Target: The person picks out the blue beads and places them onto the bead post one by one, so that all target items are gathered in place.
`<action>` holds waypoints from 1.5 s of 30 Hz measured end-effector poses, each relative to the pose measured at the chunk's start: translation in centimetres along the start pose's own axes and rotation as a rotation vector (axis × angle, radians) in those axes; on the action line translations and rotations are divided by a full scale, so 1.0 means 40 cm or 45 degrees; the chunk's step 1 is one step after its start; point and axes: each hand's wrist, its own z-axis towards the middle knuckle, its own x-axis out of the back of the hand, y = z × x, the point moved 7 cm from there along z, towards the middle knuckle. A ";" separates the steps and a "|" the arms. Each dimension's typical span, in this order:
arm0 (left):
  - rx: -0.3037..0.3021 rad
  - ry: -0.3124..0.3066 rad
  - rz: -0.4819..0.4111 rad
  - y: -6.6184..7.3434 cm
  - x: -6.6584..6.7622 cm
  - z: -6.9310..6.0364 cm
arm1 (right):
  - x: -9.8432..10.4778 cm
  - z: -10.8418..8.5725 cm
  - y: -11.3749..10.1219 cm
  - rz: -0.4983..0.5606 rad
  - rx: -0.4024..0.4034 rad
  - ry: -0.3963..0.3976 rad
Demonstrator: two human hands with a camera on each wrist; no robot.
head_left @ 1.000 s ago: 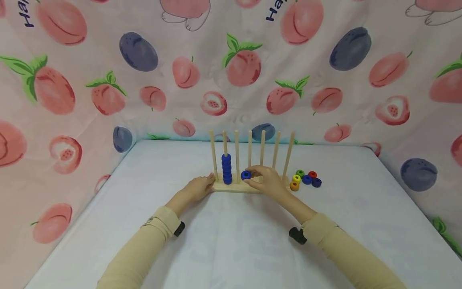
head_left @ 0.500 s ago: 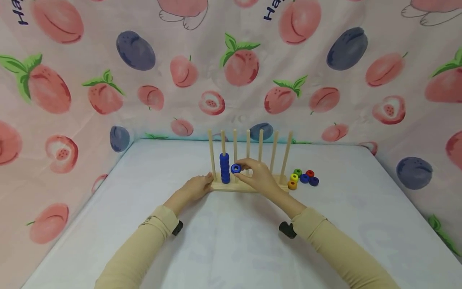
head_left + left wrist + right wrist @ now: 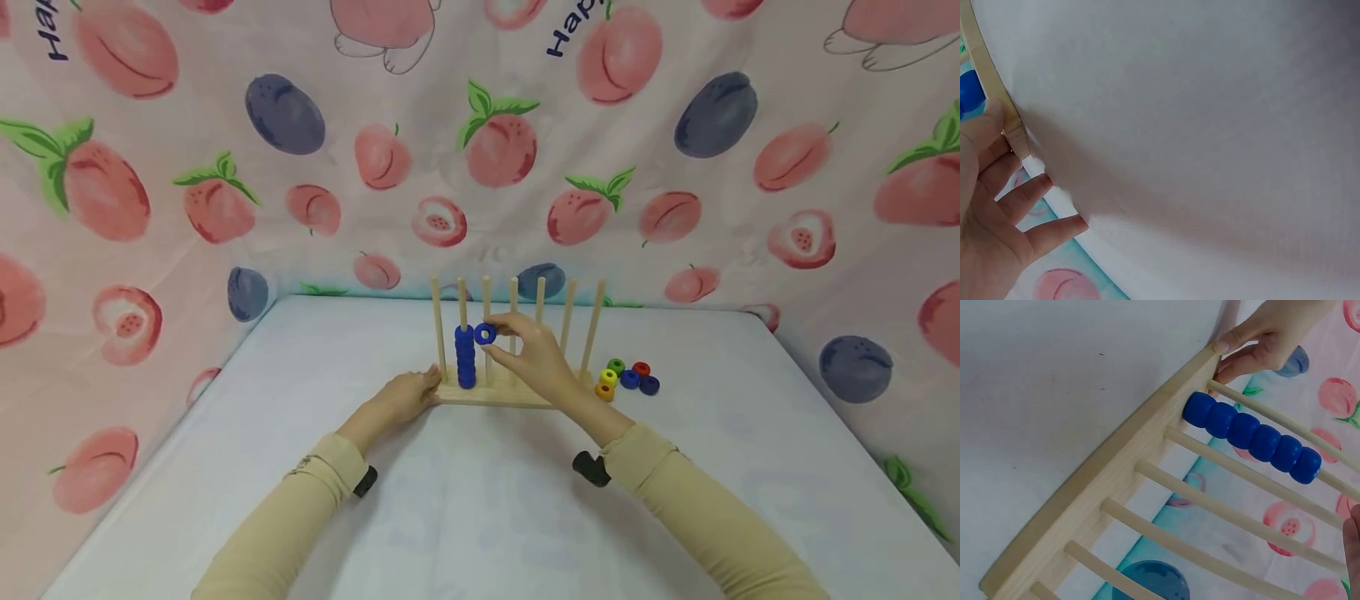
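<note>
A wooden abacus stand (image 3: 487,397) with a row of upright pegs stands on the white table. Its second peg from the left carries a stack of blue beads (image 3: 465,358), also plain in the right wrist view. My left hand (image 3: 405,396) grips the left end of the base, thumb on the front edge and fingers round the end, as the left wrist view shows. With thumb and fingertips my right hand (image 3: 542,358) pinches a blue bead (image 3: 478,334), its hole facing the head camera. That bead is in the air just right of the stack's top.
Loose beads lie beyond the stand's right end: green (image 3: 616,367), red (image 3: 641,369), yellow (image 3: 608,377), orange (image 3: 604,391), blue (image 3: 630,379) and dark blue (image 3: 649,385). A fruit-print cloth (image 3: 450,167) hangs behind the table.
The right hand has carried the blue bead left and upward, from low by the base to beside the top of the stack. My left hand has stayed on the base.
</note>
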 end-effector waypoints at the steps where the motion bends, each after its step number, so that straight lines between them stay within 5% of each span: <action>1: -0.002 -0.001 -0.006 0.000 -0.001 -0.001 | 0.001 0.003 -0.002 -0.001 0.008 0.006; 27: 0.048 0.005 -0.012 -0.001 -0.001 -0.006 | 0.028 0.101 -0.069 -0.044 0.215 0.179; 45: -0.020 0.037 0.009 0.003 0.002 -0.007 | 0.023 0.153 -0.060 -0.117 0.126 0.151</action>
